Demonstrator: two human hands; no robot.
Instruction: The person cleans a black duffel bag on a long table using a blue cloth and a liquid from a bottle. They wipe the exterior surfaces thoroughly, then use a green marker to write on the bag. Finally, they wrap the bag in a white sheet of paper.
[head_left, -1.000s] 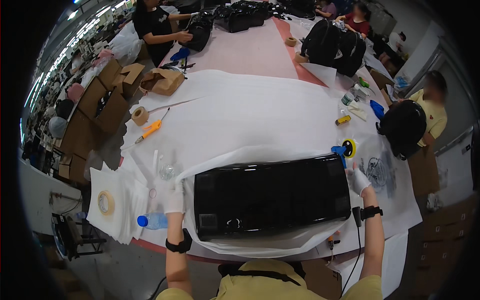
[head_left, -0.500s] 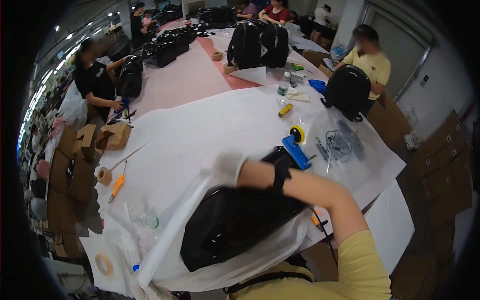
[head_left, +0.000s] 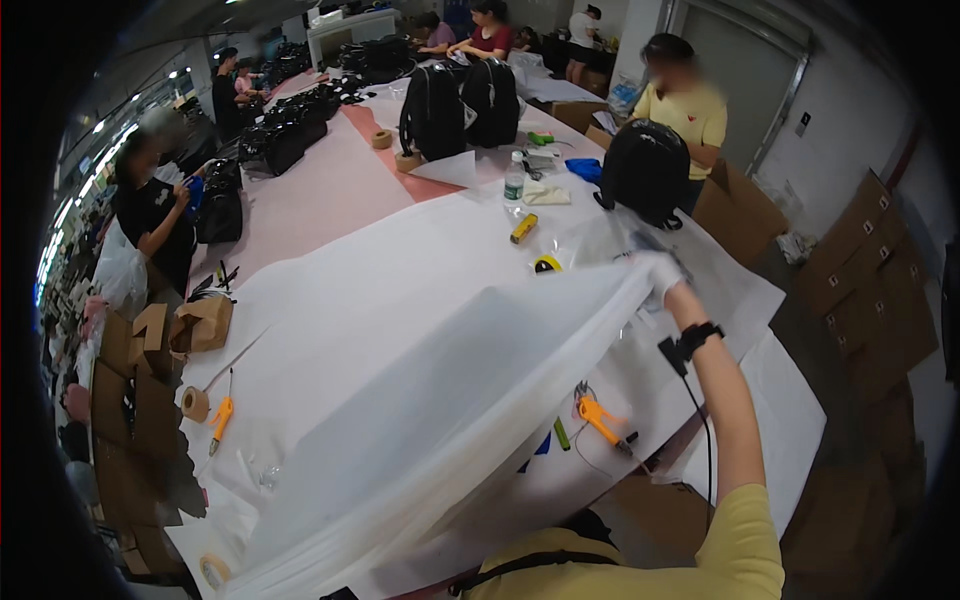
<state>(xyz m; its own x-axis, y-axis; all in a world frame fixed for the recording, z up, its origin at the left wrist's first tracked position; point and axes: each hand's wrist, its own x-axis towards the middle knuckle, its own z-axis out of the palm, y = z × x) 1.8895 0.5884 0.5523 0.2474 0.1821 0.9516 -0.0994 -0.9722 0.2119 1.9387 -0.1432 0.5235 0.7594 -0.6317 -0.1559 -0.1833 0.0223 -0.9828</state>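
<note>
My right hand, in a white glove, grips the upper right corner of a large white translucent sheet with closed fingers. The sheet stretches slantwise from that hand down to the lower left, hiding much of the near tabletop. Beneath it the black bag seen before is now covered; only a greyish tone comes through. My left hand is out of sight. Just below the sheet's right edge lie an orange air blow gun and a green-handled tool. A yellow tape roll peeks out above the sheet.
Further back stand black backpacks, a water bottle and a yellow cutter. A brown tape roll and an orange-handled tool lie at left. A co-worker in yellow stands by another black backpack.
My right hand has swung rightward and away from me, drawing the white sheet over the black bag. The orange air blow gun shows more fully.
</note>
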